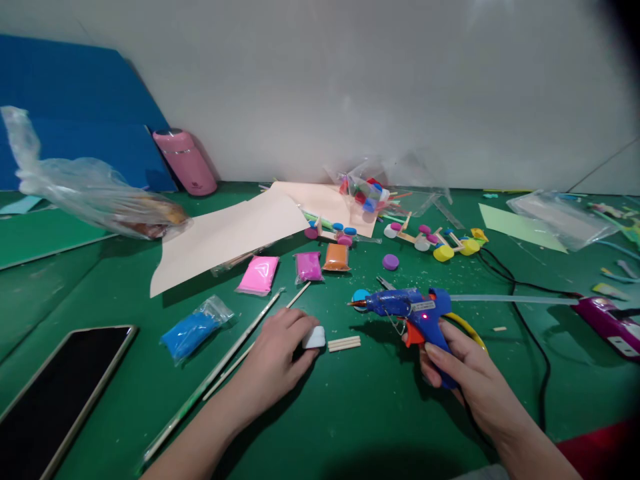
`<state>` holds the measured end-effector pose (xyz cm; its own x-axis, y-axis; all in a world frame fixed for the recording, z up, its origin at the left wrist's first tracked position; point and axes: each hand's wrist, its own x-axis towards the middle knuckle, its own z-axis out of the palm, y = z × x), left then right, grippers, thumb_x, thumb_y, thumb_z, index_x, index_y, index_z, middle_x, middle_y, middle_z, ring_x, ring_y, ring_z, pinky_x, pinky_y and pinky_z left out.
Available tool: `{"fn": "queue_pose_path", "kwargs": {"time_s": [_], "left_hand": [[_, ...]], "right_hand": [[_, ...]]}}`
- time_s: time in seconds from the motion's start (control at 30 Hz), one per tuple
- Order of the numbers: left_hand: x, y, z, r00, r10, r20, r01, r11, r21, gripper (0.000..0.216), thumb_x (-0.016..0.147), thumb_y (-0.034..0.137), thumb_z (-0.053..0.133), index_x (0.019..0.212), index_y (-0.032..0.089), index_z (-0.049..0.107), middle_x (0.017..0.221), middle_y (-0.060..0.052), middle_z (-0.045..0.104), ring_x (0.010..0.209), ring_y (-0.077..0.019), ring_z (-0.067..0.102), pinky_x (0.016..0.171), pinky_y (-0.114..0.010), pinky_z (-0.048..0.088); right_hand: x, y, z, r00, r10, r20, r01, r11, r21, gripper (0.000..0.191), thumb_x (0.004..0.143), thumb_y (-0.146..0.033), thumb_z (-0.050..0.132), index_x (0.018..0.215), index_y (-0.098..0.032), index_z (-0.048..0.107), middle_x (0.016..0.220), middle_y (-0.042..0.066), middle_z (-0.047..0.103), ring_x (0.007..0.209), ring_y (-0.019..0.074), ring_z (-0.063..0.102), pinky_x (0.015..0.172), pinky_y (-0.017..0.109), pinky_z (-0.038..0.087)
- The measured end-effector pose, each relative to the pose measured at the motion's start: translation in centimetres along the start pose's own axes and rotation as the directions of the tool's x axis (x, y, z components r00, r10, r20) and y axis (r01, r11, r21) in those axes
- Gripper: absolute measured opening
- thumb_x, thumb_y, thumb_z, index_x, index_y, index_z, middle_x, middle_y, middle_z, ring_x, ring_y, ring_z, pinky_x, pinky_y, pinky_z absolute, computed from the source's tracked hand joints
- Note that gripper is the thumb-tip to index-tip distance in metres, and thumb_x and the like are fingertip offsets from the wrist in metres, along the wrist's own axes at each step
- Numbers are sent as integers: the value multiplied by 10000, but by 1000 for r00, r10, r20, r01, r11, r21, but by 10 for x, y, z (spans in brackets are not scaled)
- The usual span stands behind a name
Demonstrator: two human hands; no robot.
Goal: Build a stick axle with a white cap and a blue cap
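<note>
My right hand [457,360] is wrapped round the handle of a blue hot glue gun [400,303] with an orange trigger and a lit red light. Its nozzle points left, and a long glue stick [510,301] sticks out of its back. My left hand [285,340] rests on the table, fingers closed on a small white block-like piece [314,337]. Just right of that piece lie several short wooden sticks [344,343] side by side. A blue disc [360,299] shows partly behind the nozzle, and a purple cap [391,262] lies farther back.
Pink [258,275], magenta [309,267], orange [337,257] and blue clay packets [195,330] lie about. Long thin sticks [220,363] pass by my left arm. A phone [65,393] is at left, small wheeled models [425,240] behind, a power strip [613,327] with black cable at right.
</note>
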<state>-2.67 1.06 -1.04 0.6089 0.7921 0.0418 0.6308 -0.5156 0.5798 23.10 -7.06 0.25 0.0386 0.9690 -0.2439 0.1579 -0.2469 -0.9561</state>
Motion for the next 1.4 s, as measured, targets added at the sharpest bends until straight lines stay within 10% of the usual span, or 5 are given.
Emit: {"fn": "queue_pose_path", "kwargs": {"time_s": [0.53, 1.4], "left_hand": [[-2, -1, -7, 1000, -15, 22, 17, 996, -91, 154, 828, 241, 446, 898, 201, 577, 881, -52, 540, 819, -187, 498, 718, -304, 400], [-4, 0, -3, 1000, -22, -11, 21, 999, -29, 217, 771, 197, 515, 983, 196, 559, 927, -57, 564, 865, -201, 494, 755, -324, 393]], "right_hand": [[11, 9, -23, 963, 59, -264, -68, 997, -26, 318, 684, -345, 645, 924, -173, 527, 638, -13, 557, 567, 144, 511, 518, 225, 429], [11, 4, -24, 985, -43, -170, 35, 998, -54, 211, 727, -363, 597, 792, -174, 531, 605, -15, 525, 551, 128, 457, 496, 215, 377]]}}
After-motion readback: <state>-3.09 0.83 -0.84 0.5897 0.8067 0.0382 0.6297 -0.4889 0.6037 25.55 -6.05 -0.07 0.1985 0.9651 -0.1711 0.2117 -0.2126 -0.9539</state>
